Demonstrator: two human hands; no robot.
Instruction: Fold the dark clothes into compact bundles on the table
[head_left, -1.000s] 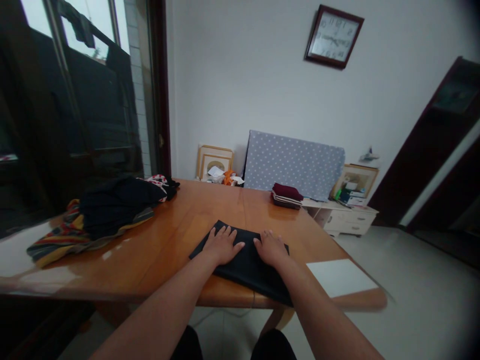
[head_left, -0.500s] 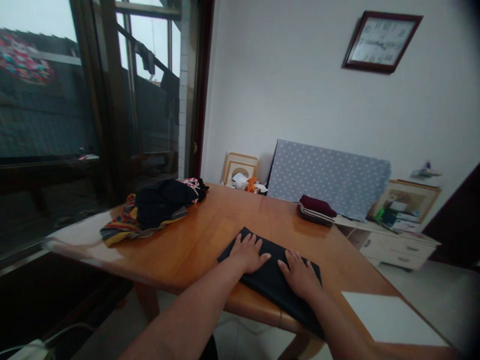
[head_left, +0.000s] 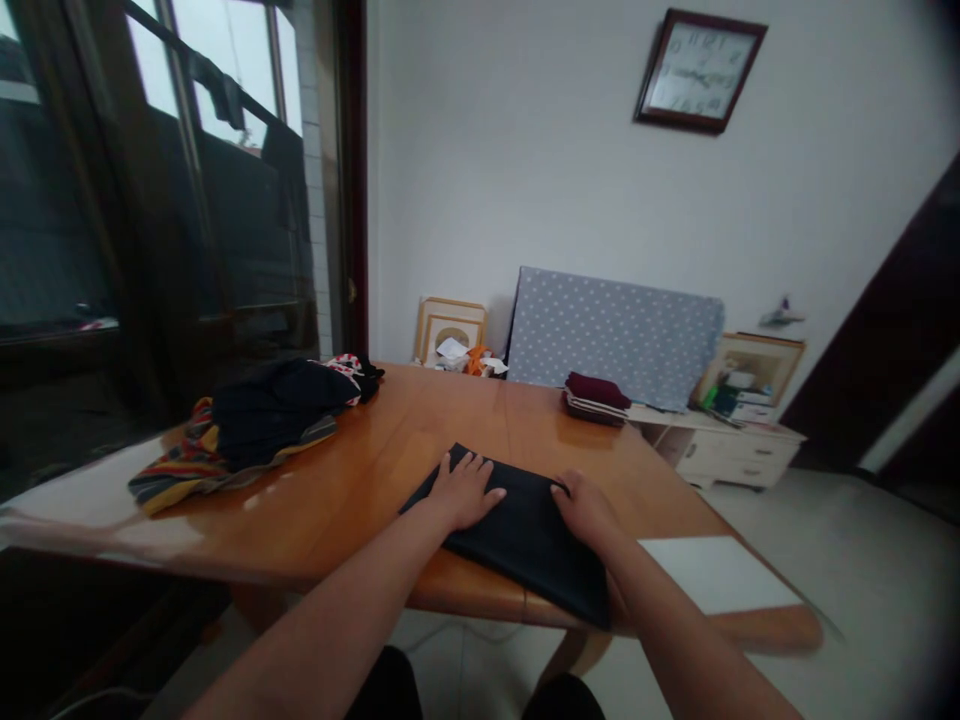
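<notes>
A folded black cloth [head_left: 525,535] lies on the wooden table [head_left: 337,480] near its front edge. My left hand [head_left: 465,490] rests flat on the cloth's left part with its fingers spread. At the cloth's right edge my right hand [head_left: 585,510] has its fingers curled over the far right corner, gripping it.
A heap of dark and striped clothes [head_left: 247,420] lies at the table's left. A small stack of folded maroon clothes [head_left: 596,397] sits at the far right corner. A white sheet [head_left: 716,572] lies at the near right. Behind stand a dotted board [head_left: 615,335], picture frames and a low cabinet [head_left: 739,450].
My right hand has slid from lying flat on the cloth to its right edge and curled round it. The left hand stays flat. The view has swung a little.
</notes>
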